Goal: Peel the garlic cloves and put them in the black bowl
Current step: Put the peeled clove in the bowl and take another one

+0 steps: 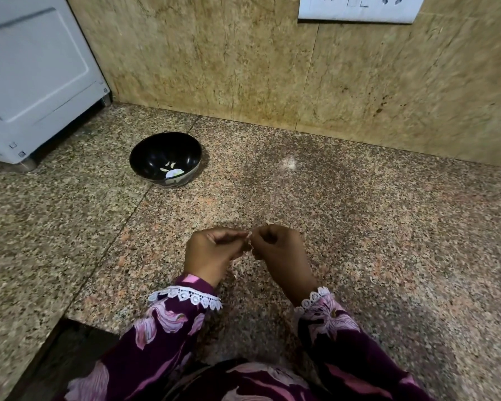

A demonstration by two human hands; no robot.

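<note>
Left hand (211, 254): fingers curled inward, tips brought together and meeting those of the other hand; pinches a small pale garlic clove (248, 235), of which only a sliver shows between the fingertips.

Right hand (278, 250): fingers curled likewise, thumb and forefinger closed at the same small object; whether they grip the clove itself or only its skin cannot be told. A thin pale wisp, probably peel, stands up just above this hand's knuckles.

Both hands: held close together, touching at the fingertips, over the counter.

Sleeves (168, 322): dark purple with pink floral print, white lace trim at each cuff, directly behind the wrists.

Peel scraps (237, 274): a few thin pale slivers on the stone just beneath and behind the left hand, hard to make out against the speckle.

Countertop (388, 227): speckled brown and pink granite, under and all around the hands; a seam runs diagonally past the left hand's outer side.

Black bowl (166, 159): upright on the counter, well apart from the fingers, ahead and to the left. Holds several peeled cloves (171, 169), pale, lying at the bottom.

White appliance (35, 76): far left, beyond the bowl.

Wall (243, 59): tan stone tile, straight ahead of the fingers.

Socket plate (359, 8): white, on the wall, upper right.
</note>
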